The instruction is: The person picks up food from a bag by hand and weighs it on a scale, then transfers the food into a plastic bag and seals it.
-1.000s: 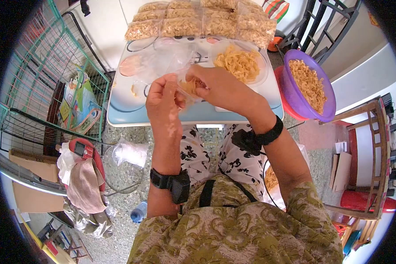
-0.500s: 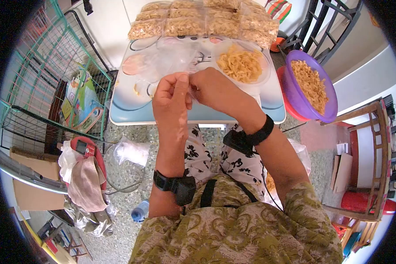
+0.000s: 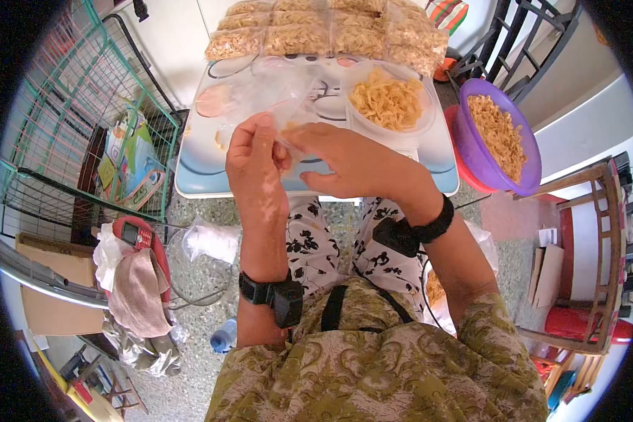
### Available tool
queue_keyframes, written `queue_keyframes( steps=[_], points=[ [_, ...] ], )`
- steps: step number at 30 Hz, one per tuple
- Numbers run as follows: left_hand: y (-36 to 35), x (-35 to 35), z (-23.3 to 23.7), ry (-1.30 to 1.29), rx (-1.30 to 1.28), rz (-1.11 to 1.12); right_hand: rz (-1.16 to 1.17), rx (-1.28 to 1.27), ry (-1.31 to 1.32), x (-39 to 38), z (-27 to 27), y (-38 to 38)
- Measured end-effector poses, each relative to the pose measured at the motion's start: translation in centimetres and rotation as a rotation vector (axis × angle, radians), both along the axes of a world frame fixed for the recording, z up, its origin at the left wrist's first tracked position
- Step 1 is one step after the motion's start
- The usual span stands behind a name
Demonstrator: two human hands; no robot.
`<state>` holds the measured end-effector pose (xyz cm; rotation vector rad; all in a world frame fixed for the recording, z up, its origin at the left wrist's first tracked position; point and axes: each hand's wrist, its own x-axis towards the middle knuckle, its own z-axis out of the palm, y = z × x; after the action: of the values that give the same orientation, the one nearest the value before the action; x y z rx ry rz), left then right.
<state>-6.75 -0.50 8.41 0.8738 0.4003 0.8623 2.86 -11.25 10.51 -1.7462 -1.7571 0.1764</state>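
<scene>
A small clear plastic bag (image 3: 289,125) is pinched between both hands above the near part of the folding table (image 3: 197,179). The left hand (image 3: 255,165) is raised with its wrist straight and its fingers curled shut on the bag's edge. The right hand (image 3: 348,160) is angled in from the right, its fingers closed on the other edge, though what the bag contains can hardly be made out. A clear bowl (image 3: 429,121) of yellow fried snacks is seen just beyond the right hand, with a row of filled packets (image 3: 309,36) at the table's far edge.
</scene>
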Motion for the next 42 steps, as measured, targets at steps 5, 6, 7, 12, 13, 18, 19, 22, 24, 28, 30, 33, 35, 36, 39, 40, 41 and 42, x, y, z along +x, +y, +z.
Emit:
queue_keyframes(
  steps=[5, 6, 7, 12, 13, 18, 19, 22, 24, 28, 30, 33, 35, 36, 39, 40, 41, 42],
  points=[
    [-0.8, 0.0, 0.2, 0.021, 0.031, -0.083, -0.098, -0.153, -0.095, 0.0, -0.7, 1.2],
    [-0.7, 0.0, 0.1, 0.016, 0.009, -0.08, -0.102, -0.209, -0.079, -0.1, -0.1, 1.2],
    [-0.6, 0.0, 0.1, 0.012, -0.013, -0.079, -0.109, -0.265, -0.063, -0.1, 0.3, 1.2],
    [0.1, -0.3, 0.5, 0.001, -0.024, -0.04, -0.069, 0.11, -0.094, 0.2, 0.7, 0.2],
    [0.1, -0.5, 0.7, -0.012, -0.038, -0.043, -0.096, 0.247, -0.106, 0.3, 0.9, -0.3],
    [0.3, -0.4, 0.2, -0.208, -0.099, -0.146, -0.32, 0.195, -0.038, 3.7, 4.0, -3.9],
    [0.1, -0.3, 0.2, -0.278, -0.143, -0.16, -0.473, 0.104, 0.04, 4.2, 4.5, -4.8],
    [0.0, 0.5, -1.0, -0.266, -0.16, -0.151, -0.699, 0.061, -0.084, 7.1, 3.7, -6.5],
    [0.0, 0.8, -2.4, -0.172, -0.157, -0.144, -0.722, 0.041, -0.184, 8.3, 3.1, -7.2],
    [-0.6, 0.9, -2.6, -0.022, -0.202, -0.121, -0.73, -0.113, -0.261, 9.9, 1.7, -7.3],
    [-0.5, 0.9, -2.5, -0.032, -0.185, -0.128, -0.696, -0.16, -0.358, 11.1, 0.5, -7.0],
    [-0.2, 0.8, -2.3, -0.033, -0.163, -0.124, -0.691, -0.228, -0.451, 11.9, -0.3, -6.0],
    [-0.1, 0.7, -2.3, -0.02, -0.162, -0.122, -0.728, -0.257, -0.443, 12.4, -0.9, -5.5],
    [-0.1, 0.7, -2.3, -0.018, -0.15, -0.125, -0.697, -0.258, -0.457, 12.9, -1.2, -5.3],
    [0.0, 0.6, -2.3, -0.022, -0.135, -0.134, -0.686, -0.294, -0.462, 12.6, -1.0, -5.0],
    [0.0, 0.5, -2.2, -0.028, -0.131, -0.139, -0.705, -0.327, -0.453, 12.2, -0.6, -4.9],
    [0.0, 0.5, -2.1, -0.03, -0.132, -0.137, -0.703, -0.327, -0.455, 12.3, -0.6, -4.8],
    [0.0, 0.5, -2.0, -0.031, -0.135, -0.131, -0.696, -0.309, -0.447, 12.3, -0.6, -4.9]
  ],
)
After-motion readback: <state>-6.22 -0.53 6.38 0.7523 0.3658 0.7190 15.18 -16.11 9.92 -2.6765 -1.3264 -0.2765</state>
